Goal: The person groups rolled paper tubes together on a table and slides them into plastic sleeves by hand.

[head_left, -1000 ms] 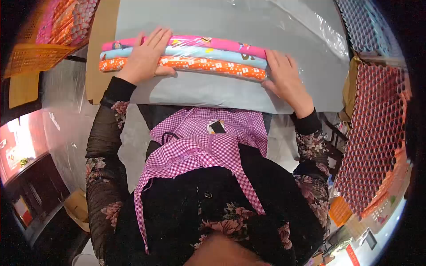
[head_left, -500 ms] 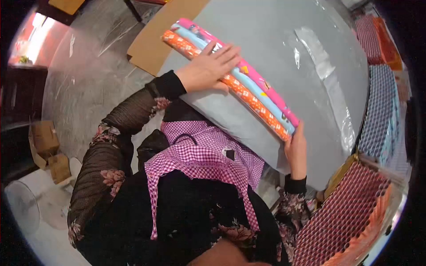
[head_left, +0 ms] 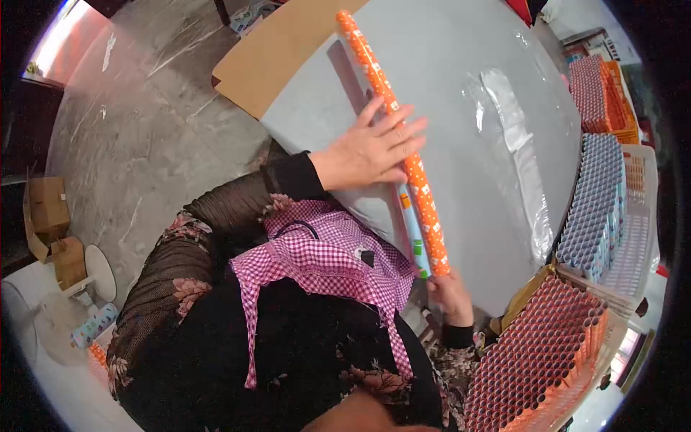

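A long orange roll [head_left: 422,189] with a white pattern lies aslant above the grey table surface [head_left: 461,43], its far end raised over a shadow. Beside its near half, a light blue roll [head_left: 412,229] shows partly. My left hand [head_left: 374,147] lies across the middle of the orange roll, fingers spread, with the thumb near the blue roll. My right hand [head_left: 451,297] is closed at the near ends of the rolls, its fingertips partly hidden. No pink roll can be made out.
Clear plastic bags [head_left: 515,137] lie on the table's right part. A brown cardboard piece [head_left: 266,61] borders its left edge. Crates at the right hold stacked red rolls [head_left: 536,353] and blue rolls [head_left: 592,205]. A cardboard box [head_left: 47,209] stands on the floor at the left.
The bundle has turned steeper and tipped, with its orange roll now uppermost and the pink one out of sight. My right hand has moved down and left; my left hand has shifted right.
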`<state>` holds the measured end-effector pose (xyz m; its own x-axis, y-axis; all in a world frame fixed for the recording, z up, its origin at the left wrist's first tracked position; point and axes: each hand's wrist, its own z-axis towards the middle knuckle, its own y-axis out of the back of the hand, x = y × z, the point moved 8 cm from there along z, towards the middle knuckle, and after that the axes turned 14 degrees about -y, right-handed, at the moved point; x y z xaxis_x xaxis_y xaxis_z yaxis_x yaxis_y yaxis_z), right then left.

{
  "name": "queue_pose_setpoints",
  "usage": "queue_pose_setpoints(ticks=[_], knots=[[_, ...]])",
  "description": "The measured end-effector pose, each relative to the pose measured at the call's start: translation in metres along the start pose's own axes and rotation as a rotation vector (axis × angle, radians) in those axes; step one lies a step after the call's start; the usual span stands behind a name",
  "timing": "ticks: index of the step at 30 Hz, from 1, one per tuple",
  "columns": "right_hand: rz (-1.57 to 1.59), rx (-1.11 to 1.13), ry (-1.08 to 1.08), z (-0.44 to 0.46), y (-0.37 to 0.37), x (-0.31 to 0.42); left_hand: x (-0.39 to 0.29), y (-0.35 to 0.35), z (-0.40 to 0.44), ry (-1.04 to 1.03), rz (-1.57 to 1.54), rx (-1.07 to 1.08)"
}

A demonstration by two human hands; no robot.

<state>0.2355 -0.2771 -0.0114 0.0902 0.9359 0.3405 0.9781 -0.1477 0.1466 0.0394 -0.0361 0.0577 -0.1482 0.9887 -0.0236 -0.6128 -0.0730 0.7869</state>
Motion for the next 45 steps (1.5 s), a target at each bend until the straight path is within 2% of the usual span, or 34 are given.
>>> queue_pose_setpoints(ticks=[1, 3, 5, 8, 12, 14, 18, 23, 29, 32, 36, 38, 41, 42, 44, 45], knots=[[0.000, -0.007, 0.003, 0.006, -0.002, -0.007, -0.008, -0.005, 0.003, -0.025, -0.032, 0.022], [0.167, 0.180, -0.071, 0.014, -0.019, -0.021, -0.018, -0.009, 0.008, -0.044, -0.080, -0.011], [0.236, 0.222, -0.101, 0.011, -0.031, -0.022, -0.027, -0.020, 0.009, -0.055, -0.118, 0.041], [0.361, 0.404, -0.185, 0.023, -0.046, -0.036, -0.031, -0.026, 0.013, -0.079, -0.151, 0.042], [0.368, 0.413, -0.175, 0.021, -0.055, -0.030, -0.032, -0.030, 0.016, -0.093, -0.153, 0.057], [0.421, 0.502, -0.200, 0.028, -0.057, -0.038, -0.033, -0.032, 0.017, -0.100, -0.156, 0.071], [0.431, 0.532, -0.172, 0.035, -0.063, -0.040, -0.034, -0.040, 0.014, -0.114, -0.137, 0.072], [0.443, 0.572, -0.234, 0.040, -0.066, -0.046, -0.032, -0.049, 0.014, -0.089, -0.154, 0.099], [0.396, 0.638, -0.176, 0.045, -0.069, -0.048, -0.032, -0.051, 0.019, -0.091, -0.143, 0.104], [0.526, 0.597, -0.193, 0.038, -0.070, -0.044, -0.031, -0.050, 0.022, -0.107, -0.125, 0.078], [0.525, 0.576, -0.194, 0.032, -0.070, -0.040, -0.028, -0.053, 0.026, -0.128, -0.158, 0.101], [0.516, 0.744, -0.174, 0.034, -0.074, -0.046, -0.027, -0.059, 0.026, -0.128, -0.186, 0.127], [0.614, 0.830, -0.131, 0.035, -0.075, -0.047, -0.026, -0.062, 0.028, -0.163, -0.151, 0.147], [0.615, 0.831, -0.131, 0.031, -0.076, -0.044, -0.025, -0.061, 0.030, -0.167, -0.198, 0.161], [0.634, 0.678, -0.143, 0.026, -0.072, -0.040, -0.021, -0.063, 0.032, -0.172, -0.245, 0.175], [0.634, 0.679, -0.142, 0.030, -0.069, -0.043, -0.018, -0.061, 0.034, -0.176, -0.240, 0.116]])
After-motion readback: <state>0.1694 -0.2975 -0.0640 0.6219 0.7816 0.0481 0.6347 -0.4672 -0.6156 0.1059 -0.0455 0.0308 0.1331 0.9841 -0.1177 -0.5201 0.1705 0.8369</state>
